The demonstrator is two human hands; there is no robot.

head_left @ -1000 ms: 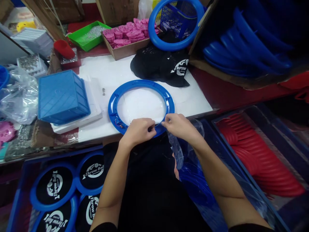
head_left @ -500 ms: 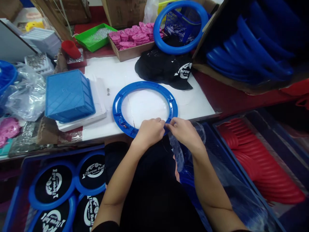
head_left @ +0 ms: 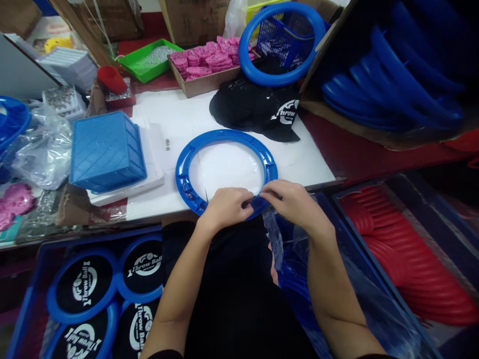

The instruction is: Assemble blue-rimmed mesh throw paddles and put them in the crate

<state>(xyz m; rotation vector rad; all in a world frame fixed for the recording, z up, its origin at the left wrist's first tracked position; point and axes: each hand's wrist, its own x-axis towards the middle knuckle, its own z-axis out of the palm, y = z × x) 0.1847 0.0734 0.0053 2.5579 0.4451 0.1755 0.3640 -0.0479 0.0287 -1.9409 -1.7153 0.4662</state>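
A blue plastic ring lies on the white work surface, its hollow, ribbed side facing up. Inside its channel at the lower left sits a small part with reddish wire. My left hand is closed at the ring's near edge, thumb and forefinger pinched together. Just right of it, my right hand pinches at the near right part of the rim. Whatever is between the fingertips of either hand is too small to make out. Two small silver discs rest left of the ring.
Behind the ring lie black printed fabric discs and another blue ring. A blue bin stands at left. Pink parts fill a carton; a green tray holds metal bits. Crates below hold finished discs and red rings.
My right hand has turned slightly, with its wrist and forearm shifting right. My left hand has moved a little left, and its thumb now shows apart from the curled fingers. The ring stays in place.
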